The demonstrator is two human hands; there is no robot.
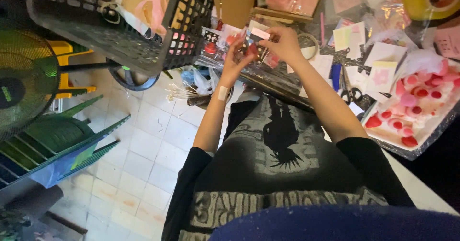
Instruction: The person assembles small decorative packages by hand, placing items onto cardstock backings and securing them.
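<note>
From my head camera, my left hand (233,63) and right hand (282,43) both pinch a small clear packet (254,42) with red pieces, raised over the cluttered table (421,183) so I see it well. Scissors (349,90) lie near.

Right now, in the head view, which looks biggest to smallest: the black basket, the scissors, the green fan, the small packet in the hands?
1. Black basket
2. Green fan, partly cut off, so the order of these two is unsure
3. Scissors
4. Small packet, similar to the scissors

Small packet (256,42) mostly behind the fingers (268,43), perhaps blurred; black basket (143,54) cut off at the top edge.
</note>
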